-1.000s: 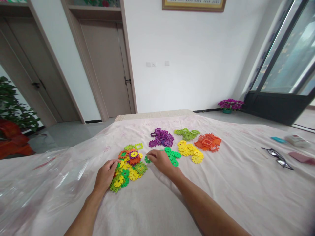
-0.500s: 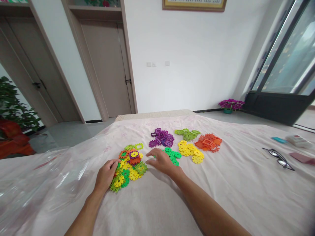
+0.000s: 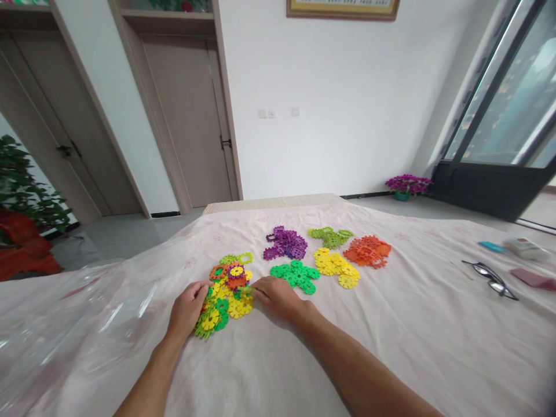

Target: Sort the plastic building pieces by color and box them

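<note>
A mixed pile of plastic interlocking pieces (image 3: 235, 308) in yellow, green, orange and purple lies before me on the cloth. Against its left side rests my left hand (image 3: 187, 308), fingers curled together; what they grip, if anything, is hidden. My right hand (image 3: 277, 296) is closed at the pile's right edge, pinching a light green square interlocking piece (image 3: 245, 291) that looks tilted. Just beyond the right hand is a group of green flower-shaped pieces (image 3: 296, 273).
Sorted groups lie farther back: purple pieces (image 3: 287, 243), light green pieces (image 3: 332, 236), yellow pieces (image 3: 335, 265) and orange pieces (image 3: 368, 252). Eyeglasses (image 3: 493, 280) and a dark pink case (image 3: 533, 278) sit to the right. Clear plastic sheeting (image 3: 117, 315) spreads across the left.
My right hand has moved left and a little nearer to me, from open over the green pieces to closed on the light green square piece. My left hand stays put.
</note>
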`<state>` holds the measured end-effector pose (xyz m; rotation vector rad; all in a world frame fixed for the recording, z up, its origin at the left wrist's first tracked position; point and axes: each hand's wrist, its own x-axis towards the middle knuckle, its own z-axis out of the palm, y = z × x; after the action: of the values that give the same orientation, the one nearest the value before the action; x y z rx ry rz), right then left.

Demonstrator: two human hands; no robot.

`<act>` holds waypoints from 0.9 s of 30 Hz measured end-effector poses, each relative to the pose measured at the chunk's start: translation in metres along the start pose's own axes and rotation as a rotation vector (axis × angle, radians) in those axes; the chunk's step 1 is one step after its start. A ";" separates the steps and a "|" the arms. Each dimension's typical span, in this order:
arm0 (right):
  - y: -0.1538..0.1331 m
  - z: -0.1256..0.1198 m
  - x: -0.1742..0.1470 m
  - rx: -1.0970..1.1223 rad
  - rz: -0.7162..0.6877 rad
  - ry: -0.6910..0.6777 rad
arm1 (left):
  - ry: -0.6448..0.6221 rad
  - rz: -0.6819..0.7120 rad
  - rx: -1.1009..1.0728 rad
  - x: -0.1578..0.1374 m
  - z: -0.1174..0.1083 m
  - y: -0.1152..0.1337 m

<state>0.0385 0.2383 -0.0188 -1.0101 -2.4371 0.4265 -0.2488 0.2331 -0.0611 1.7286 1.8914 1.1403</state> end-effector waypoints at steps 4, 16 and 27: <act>0.007 -0.013 0.005 -0.020 0.122 0.176 | -0.010 -0.014 0.002 0.000 0.000 0.002; 0.092 -0.059 -0.007 0.842 0.700 0.840 | -0.018 -0.007 -0.005 -0.001 -0.001 0.002; 0.088 -0.030 0.002 0.642 0.593 0.684 | 0.005 0.003 0.010 -0.001 0.000 0.004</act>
<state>0.1039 0.3031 -0.0317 -1.2802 -1.2466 0.8229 -0.2462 0.2314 -0.0584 1.7360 1.9019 1.1388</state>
